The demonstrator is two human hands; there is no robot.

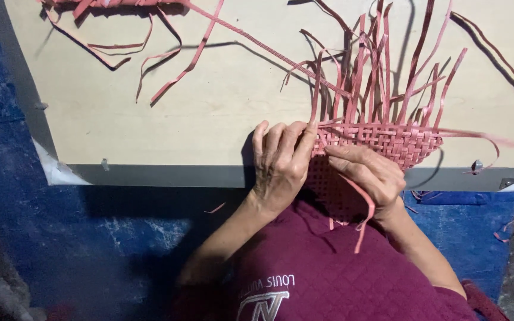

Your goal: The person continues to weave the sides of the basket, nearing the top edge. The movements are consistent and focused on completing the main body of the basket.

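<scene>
Two bare hands work a half-woven pink strip mat [382,139] at the near edge of a pale board [209,119]; the left hand [281,163] pinches the weave's left edge, fingers closed on it; the right hand [370,172] grips the lower edge just beside it — a loose pink strip [364,214] trails under its palm; unwoven strip ends [382,71] fan upward beyond the fingers; spare pink strips [150,53] lie well left of the left hand.

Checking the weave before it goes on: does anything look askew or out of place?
Nothing looks damaged. The woven mat hangs partly over the board edge, held by left hand and right hand. Loose strips lie scattered at the board's far side.
</scene>
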